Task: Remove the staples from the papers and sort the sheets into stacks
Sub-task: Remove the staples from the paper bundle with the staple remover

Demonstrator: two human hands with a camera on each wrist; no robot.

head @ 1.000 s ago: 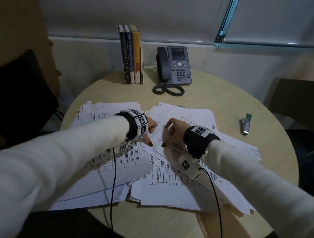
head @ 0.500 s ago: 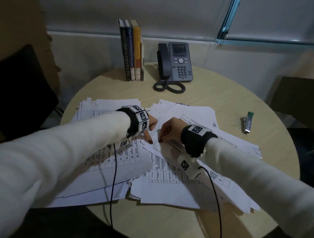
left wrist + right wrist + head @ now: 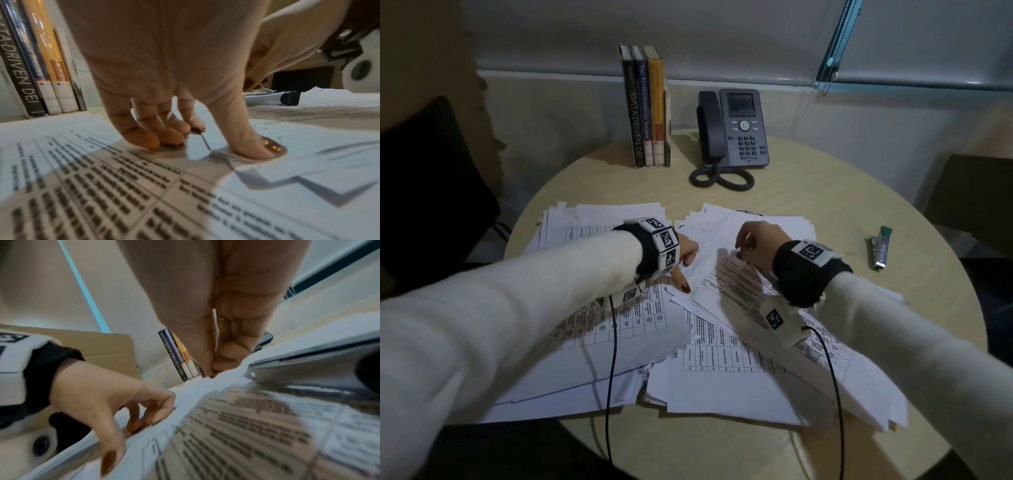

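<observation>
Printed sheets lie in two loose piles on the round table: a left pile (image 3: 599,342) and a right pile (image 3: 722,377). My left hand (image 3: 686,260) presses down on the papers between the piles, its fingertips (image 3: 150,142) and thumb (image 3: 265,150) flat on a sheet. My right hand (image 3: 756,241) pinches the top corner of a printed sheet (image 3: 746,291) and holds that corner raised off the pile; in the right wrist view the pinched sheet (image 3: 257,426) curves up to the fingertips (image 3: 218,368). I see no staple.
A silver tool with a green end (image 3: 880,248) lies on the bare table (image 3: 825,198) at the right. Another silver tool with a black tip (image 3: 271,97) lies on the papers behind my hands. Several books (image 3: 645,109) and a desk phone (image 3: 736,128) stand at the back.
My right hand has risen and drawn to the right, away from the left hand, lifting the sheet's corner. The left hand stays pressed on the papers.
</observation>
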